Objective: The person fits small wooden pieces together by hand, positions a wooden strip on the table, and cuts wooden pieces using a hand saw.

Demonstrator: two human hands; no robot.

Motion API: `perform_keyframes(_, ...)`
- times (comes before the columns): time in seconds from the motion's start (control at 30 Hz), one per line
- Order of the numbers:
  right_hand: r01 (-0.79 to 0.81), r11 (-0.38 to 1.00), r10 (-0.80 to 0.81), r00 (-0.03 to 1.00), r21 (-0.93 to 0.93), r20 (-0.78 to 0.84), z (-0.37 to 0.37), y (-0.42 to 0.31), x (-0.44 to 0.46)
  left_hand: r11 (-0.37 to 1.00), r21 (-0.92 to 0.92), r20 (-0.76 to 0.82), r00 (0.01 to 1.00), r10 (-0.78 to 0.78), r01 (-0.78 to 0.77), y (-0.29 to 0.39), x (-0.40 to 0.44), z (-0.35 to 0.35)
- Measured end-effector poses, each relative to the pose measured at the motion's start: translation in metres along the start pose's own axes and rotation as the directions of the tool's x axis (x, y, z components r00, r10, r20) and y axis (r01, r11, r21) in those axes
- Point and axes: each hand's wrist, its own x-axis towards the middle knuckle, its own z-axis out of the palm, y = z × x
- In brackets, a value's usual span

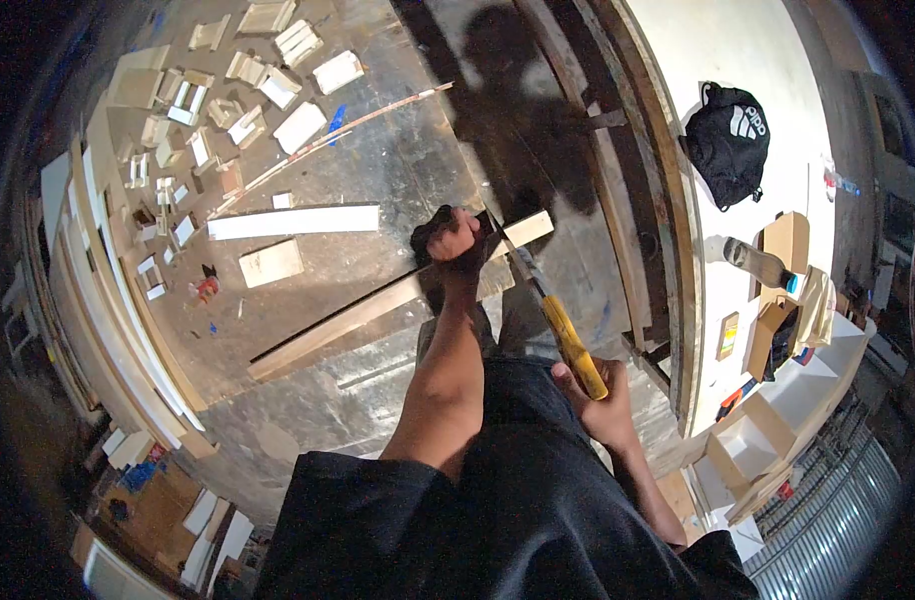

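Observation:
A long, narrow wooden strip (368,311) lies at a slant across the work surface. My left hand (456,240) is closed round it near its right end, with dark shadow beside the fingers. In my right hand (606,402) is the yellow handle (571,340) of a long, thin-bladed tool that looks like a saw. Its blade (518,256) reaches up and left, crossing the strip just right of my left hand. The exact contact between blade and wood is too small to tell.
Several small wood pieces (300,127) and a white board (293,221) lie at the left. Long planks (618,215) run along the right. Beyond them, a white surface (713,60) bears a black bag (726,150) and an open cardboard box (784,243).

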Motion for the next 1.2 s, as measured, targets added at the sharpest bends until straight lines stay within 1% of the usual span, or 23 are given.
perform_keyframes(0.07, -0.065, 0.995, 0.068, 0.997, -0.074, 0.039, 0.0, 0.0, 0.003, 0.999, 0.009, 0.029, 0.999, -0.046, 0.045, -0.006, -0.015, 0.023)
perform_keyframes(0.13, -0.026, 1.0, 0.027, 0.999, -0.01, 0.039, 0.002, -0.002, 0.011, 0.995, 0.017, 0.055, 0.994, -0.096, 0.095, -0.008, -0.017, 0.03)
perform_keyframes(0.23, -0.03, 0.996, 0.03, 0.999, -0.079, -0.012, 0.003, -0.02, 0.009, 0.999, -0.012, -0.008, 0.999, -0.04, 0.04, -0.006, -0.01, 0.023)
perform_keyframes(0.27, -0.03, 0.995, 0.027, 0.999, -0.098, -0.03, 0.003, -0.021, 0.01, 0.996, -0.086, -0.022, 0.999, -0.038, 0.036, -0.008, -0.009, 0.023)
perform_keyframes(0.33, 0.101, 0.995, -0.101, 0.987, -0.01, -0.128, 0.0, 0.003, 0.006, 0.985, -0.168, -0.026, 0.999, -0.03, 0.025, -0.007, -0.015, 0.024)
perform_keyframes(0.37, 0.1, 0.995, -0.1, 0.985, -0.007, -0.138, -0.006, 0.01, 0.003, 0.997, -0.057, 0.006, 0.998, -0.058, 0.058, -0.006, -0.019, 0.026)
perform_keyframes(0.4, 0.14, 0.988, -0.141, 0.99, -0.063, -0.006, -0.012, 0.014, 0.003, 0.994, 0.058, 0.028, 0.996, -0.09, 0.088, -0.006, -0.019, 0.03)
perform_keyframes(0.43, 0.188, 0.975, -0.172, 0.976, -0.116, 0.134, -0.015, 0.017, 0.002, 0.995, 0.058, 0.024, 0.996, -0.089, 0.087, -0.004, -0.016, 0.029)
perform_keyframes(0.47, 0.242, 0.969, -0.238, 0.966, -0.036, 0.103, -0.013, 0.015, -0.003, 0.993, -0.011, 0.094, 0.989, -0.118, 0.12, -0.005, -0.016, 0.028)
perform_keyframes(0.53, 0.234, 0.972, -0.231, 0.969, -0.022, 0.084, -0.009, 0.011, 0.002, 0.971, -0.135, 0.241, 0.957, -0.162, 0.199, -0.01, -0.017, 0.024)
perform_keyframes(0.57, 0.223, 0.975, -0.222, 0.974, -0.013, 0.052, -0.007, 0.005, 0.004, 0.971, -0.132, 0.243, 0.956, -0.164, 0.2, -0.012, -0.018, 0.022)
perform_keyframes(0.63, 0.172, 0.984, -0.164, 0.977, -0.048, 0.133, -0.01, -0.014, 0.011, 0.993, -0.092, 0.156, 0.986, -0.062, 0.077, -0.007, -0.012, 0.015)
perform_keyframes(0.7, 0.188, 0.98, -0.185, 0.982, -0.065, 0.044, -0.01, -0.02, 0.003, 0.997, -0.076, 0.124, 0.992, -0.011, 0.02, 0.003, 0.004, -0.014)
perform_keyframes(0.73, 0.182, 0.982, -0.184, 0.982, -0.041, -0.051, -0.008, -0.009, -0.002, 0.998, -0.021, 0.169, 0.984, -0.061, 0.066, -0.004, -0.011, 0.01)
perform_keyframes(0.77, 0.183, 0.982, -0.185, 0.981, -0.039, -0.058, -0.013, -0.003, -0.012, 0.998, -0.026, 0.167, 0.984, -0.056, 0.061, -0.003, -0.012, 0.012)
perform_keyframes(0.83, 0.164, 0.986, -0.165, 0.985, 0.022, 0.059, -0.018, 0.001, -0.02, 0.997, 0.047, 0.198, 0.977, -0.076, 0.068, -0.003, -0.005, 0.007)
perform_keyframes(0.87, 0.142, 0.987, -0.15, 0.984, 0.08, 0.094, -0.017, 0.001, -0.021, 0.992, -0.121, 0.074, 0.997, -0.037, 0.046, -0.001, -0.002, 0.001)
perform_keyframes(0.97, 0.151, 0.987, -0.15, 0.988, -0.053, 0.023, 0.011, 0.04, 0.025, 0.982, -0.177, 0.097, 0.994, -0.054, 0.07, -0.003, -0.003, 0.006)
perform_keyframes(1.0, 0.024, 0.989, 0.019, 0.96, -0.149, 0.278, 0.014, 0.034, 0.052, 0.982, -0.176, 0.1, 0.993, -0.057, 0.074, -0.001, -0.006, 0.005)
perform_keyframes(1.03, 0.022, 0.988, 0.022, 0.958, -0.151, 0.285, 0.017, 0.033, 0.048, 0.992, -0.077, 0.131, 0.988, -0.085, 0.096, 0.0, -0.009, 0.004)
perform_keyframes(1.07, 0.084, 0.995, -0.072, 0.973, -0.044, 0.217, 0.022, 0.029, 0.048, 0.994, 0.019, 0.147, 0.983, -0.11, 0.109, 0.0, -0.005, 0.008)
perform_keyframes(1.13, 0.063, 0.998, -0.064, 0.995, 0.008, 0.082, 0.018, 0.018, 0.034, 0.994, -0.048, 0.115, 0.989, -0.096, 0.102, -0.004, -0.014, 0.013)
perform_keyframes(1.2, 0.101, 0.995, -0.096, 0.985, -0.022, 0.145, -0.005, 0.015, 0.022, 0.989, -0.11, 0.054, 0.994, -0.09, 0.095, -0.01, -0.006, 0.029)
